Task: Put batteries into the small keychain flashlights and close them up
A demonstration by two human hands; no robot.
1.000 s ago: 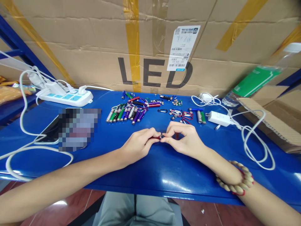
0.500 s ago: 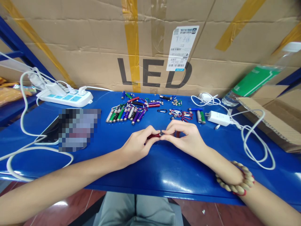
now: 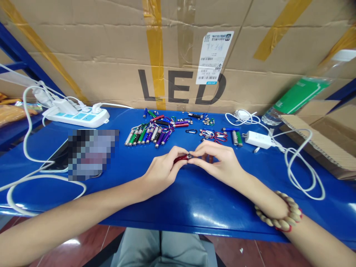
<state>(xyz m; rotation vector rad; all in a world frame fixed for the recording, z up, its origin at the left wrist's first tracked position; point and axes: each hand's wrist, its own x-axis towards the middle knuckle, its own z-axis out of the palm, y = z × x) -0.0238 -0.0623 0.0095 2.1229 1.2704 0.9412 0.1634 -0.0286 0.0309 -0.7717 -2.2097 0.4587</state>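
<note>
My left hand (image 3: 164,167) is closed round a small red mini flashlight (image 3: 181,158) above the front of the blue table. The fingers of my right hand (image 3: 218,157) pinch its silver end, where the two hands meet. Any small part between those fingertips is too hidden to make out. Beyond the hands lies a row of similar mini flashlights (image 3: 148,134) in several colours, with clips on them. Carabiner clips (image 3: 213,134) and small button cells (image 3: 207,121) lie to the right of the row. A silver mini flashlight (image 3: 235,138) lies beside a green one.
A white power strip (image 3: 80,118) with plugs sits at the back left, near a phone (image 3: 57,155). A white charger (image 3: 258,139) with a looped cable, a bottle (image 3: 300,94) and an open cardboard box (image 3: 319,142) are on the right. A large carton (image 3: 111,55) stands behind.
The red mini flashlight has tilted slightly, and more of it shows between my hands. Both hands keep their grip and have hardly moved.
</note>
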